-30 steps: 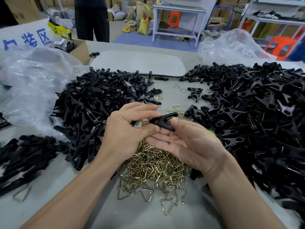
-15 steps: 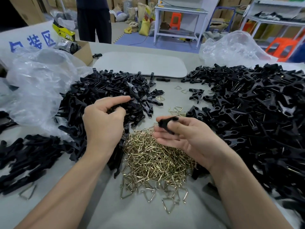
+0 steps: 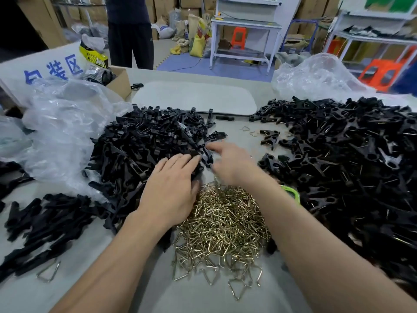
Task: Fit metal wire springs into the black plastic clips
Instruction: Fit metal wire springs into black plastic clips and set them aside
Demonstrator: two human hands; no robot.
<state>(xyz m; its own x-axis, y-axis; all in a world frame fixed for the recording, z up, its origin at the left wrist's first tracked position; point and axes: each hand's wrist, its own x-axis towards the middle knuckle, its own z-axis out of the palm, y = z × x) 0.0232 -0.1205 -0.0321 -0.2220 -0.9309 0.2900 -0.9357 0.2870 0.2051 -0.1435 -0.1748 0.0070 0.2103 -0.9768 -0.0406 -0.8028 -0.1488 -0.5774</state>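
As the left hand (image 3: 171,186) lies flat on black clips (image 3: 144,141) by brassy springs (image 3: 225,220), the right hand (image 3: 232,162) (blurred, grip unclear) hovers.

A crumpled clear plastic bag (image 3: 65,132) is seen at the left of the grey counter (image 3: 237,136), a second plastic bag (image 3: 316,80) at the far right. Between them a pale flat board (image 3: 194,101) is laid, near a cardboard box (image 3: 120,83). Orange stools (image 3: 381,74) are seen behind.
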